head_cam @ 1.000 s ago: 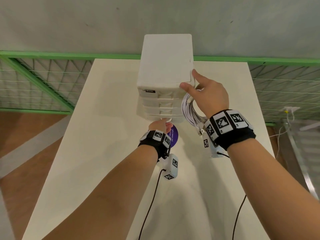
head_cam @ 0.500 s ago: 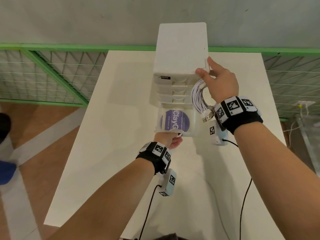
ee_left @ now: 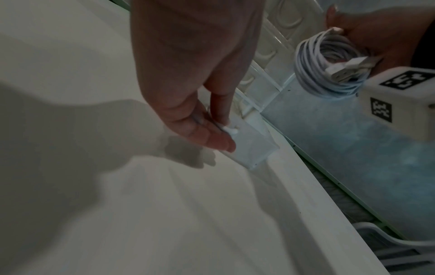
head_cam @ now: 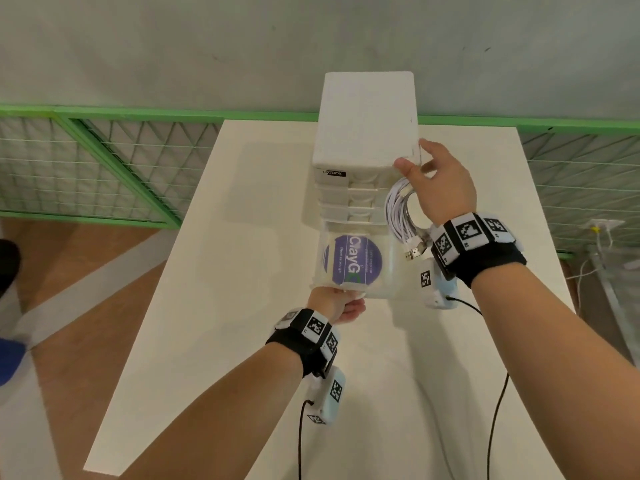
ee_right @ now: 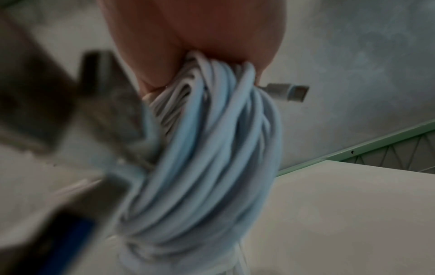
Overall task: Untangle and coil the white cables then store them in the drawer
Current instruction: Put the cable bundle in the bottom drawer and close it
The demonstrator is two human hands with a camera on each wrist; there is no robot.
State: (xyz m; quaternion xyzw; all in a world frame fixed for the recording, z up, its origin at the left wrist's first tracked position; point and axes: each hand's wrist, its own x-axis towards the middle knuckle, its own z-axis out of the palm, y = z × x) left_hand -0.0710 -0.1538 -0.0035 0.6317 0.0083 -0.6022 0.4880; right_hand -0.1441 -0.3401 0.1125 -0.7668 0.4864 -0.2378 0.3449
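1. Hands of one person reach over a white tabletop (head_cam: 242, 237) toward a white stack of small drawers (head_cam: 367, 126) at its far edge.
2. Bottom drawer (head_cam: 391, 265), clear plastic, stands pulled out toward the person; a round purple label (head_cam: 353, 261) shows inside it.
3. Left hand (head_cam: 337, 303) has its grip pinched on the drawer's front handle, thumb above and fingers (ee_left: 212, 137) below.
4. Right hand (head_cam: 440, 188) hovers beside the stack's right front corner, its grip closed around a coiled bundle of white cables (head_cam: 400, 216), thumb and forefinger extended.
5. Cable bundle hangs beneath that hand, just right of the open drawer, with its USB plugs (head_cam: 415, 249) dangling lowest.
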